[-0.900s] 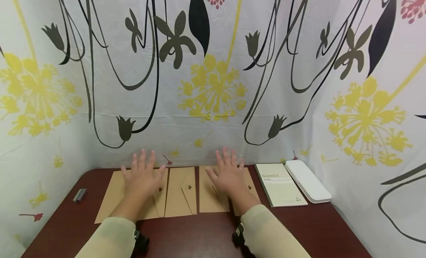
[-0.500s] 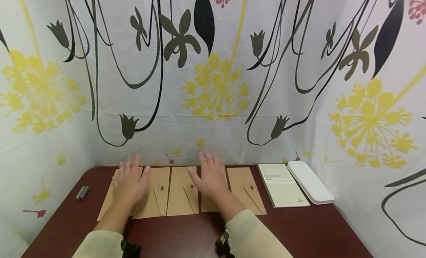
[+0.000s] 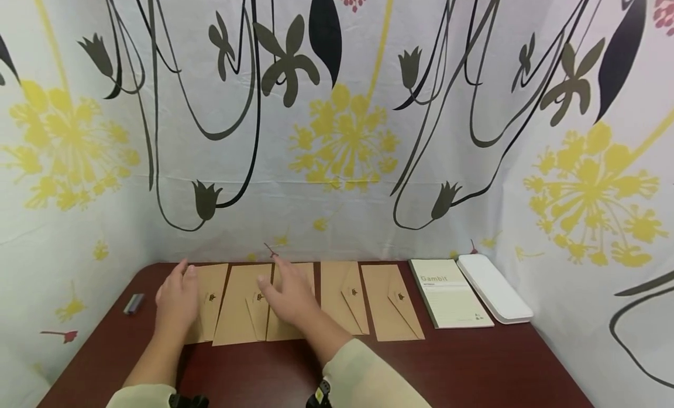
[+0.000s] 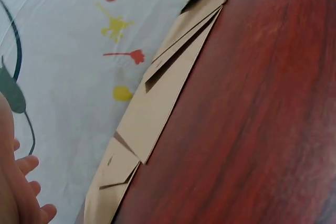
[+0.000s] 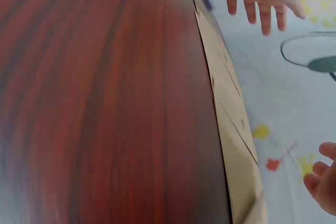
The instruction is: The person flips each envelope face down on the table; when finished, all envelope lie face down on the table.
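Several brown paper envelopes (image 3: pixel 388 297) lie side by side in a row along the table's back edge, flaps on their right sides. My left hand (image 3: pixel 178 300) is over the left edge of the leftmost envelope (image 3: pixel 212 291), fingers extended and holding nothing. Over the middle envelope (image 3: pixel 295 332) hovers my right hand (image 3: pixel 292 294), empty, thumb spread from the fingers. In the left wrist view, the envelopes (image 4: pixel 157 114) lie flat with flaps slightly raised; the hand (image 4: pixel 16 171) shows at the left edge. The right wrist view shows a hand (image 5: pixel 323 179) at the lower right, above the envelopes (image 5: pixel 226 82).
A notepad (image 3: pixel 451 297) marked "Gambit" lies right of the envelopes, beside a white flat case (image 3: pixel 495 288). A small grey object (image 3: pixel 134 304) lies on the table's left side. Behind the dark red table (image 3: pixel 253 373) hangs a patterned cloth (image 3: pixel 326 162).
Both hands have moved left across the envelopes, uncovering the ones on the right. The left hand's fingers have drawn closer together. The envelopes stay in their row.
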The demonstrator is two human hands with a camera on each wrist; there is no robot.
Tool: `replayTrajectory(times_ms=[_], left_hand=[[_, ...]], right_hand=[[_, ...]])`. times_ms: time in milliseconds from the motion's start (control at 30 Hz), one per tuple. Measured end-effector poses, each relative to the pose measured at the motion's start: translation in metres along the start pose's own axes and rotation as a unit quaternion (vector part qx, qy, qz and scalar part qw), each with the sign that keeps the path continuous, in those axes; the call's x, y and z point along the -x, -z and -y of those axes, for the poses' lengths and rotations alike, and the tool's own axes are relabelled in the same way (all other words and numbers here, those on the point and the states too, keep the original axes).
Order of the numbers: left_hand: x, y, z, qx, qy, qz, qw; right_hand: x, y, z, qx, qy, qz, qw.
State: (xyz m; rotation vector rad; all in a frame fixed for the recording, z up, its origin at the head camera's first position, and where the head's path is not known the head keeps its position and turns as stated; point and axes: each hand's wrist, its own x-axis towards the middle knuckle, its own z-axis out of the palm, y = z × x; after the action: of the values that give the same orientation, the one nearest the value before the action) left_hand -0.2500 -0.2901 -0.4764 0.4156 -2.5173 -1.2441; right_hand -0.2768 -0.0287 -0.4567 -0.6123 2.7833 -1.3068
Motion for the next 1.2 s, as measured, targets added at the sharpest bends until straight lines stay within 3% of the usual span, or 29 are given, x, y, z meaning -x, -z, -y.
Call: replayTrajectory(times_ms=[100, 200, 367, 533, 733, 933, 1200], left_hand=[[0.001, 0.007, 0.004, 0.017, 0.018, 0.0, 0.9997], [0.001, 0.016, 0.007, 0.01, 0.04, 0.024, 0.9989], [-0.004, 0.033, 0.016, -0.01, 0.061, 0.062, 0.9962], [-0.01, 0.039, 0.027, -0.016, 0.088, 0.088, 0.9921], [-0.009, 0.036, 0.036, -0.026, 0.102, 0.102, 0.9893], [-0.008, 0.038, 0.036, -0.037, 0.102, 0.11, 0.988], [-0.007, 0.04, 0.03, -0.028, 0.119, 0.129, 0.9841]], right_hand=[[-0.001, -0.012, 0.01, -0.065, -0.021, 0.014, 0.9976], [-0.004, -0.025, 0.018, -0.132, -0.045, 0.022, 0.99], [-0.011, -0.046, 0.03, -0.22, -0.057, 0.039, 0.9731], [-0.021, -0.068, 0.041, -0.29, -0.068, 0.046, 0.9534], [-0.032, -0.085, 0.043, -0.303, -0.104, 0.04, 0.9464], [-0.039, -0.093, 0.043, -0.311, -0.113, 0.063, 0.9417], [-0.041, -0.096, 0.05, -0.281, -0.145, 0.073, 0.9457]])
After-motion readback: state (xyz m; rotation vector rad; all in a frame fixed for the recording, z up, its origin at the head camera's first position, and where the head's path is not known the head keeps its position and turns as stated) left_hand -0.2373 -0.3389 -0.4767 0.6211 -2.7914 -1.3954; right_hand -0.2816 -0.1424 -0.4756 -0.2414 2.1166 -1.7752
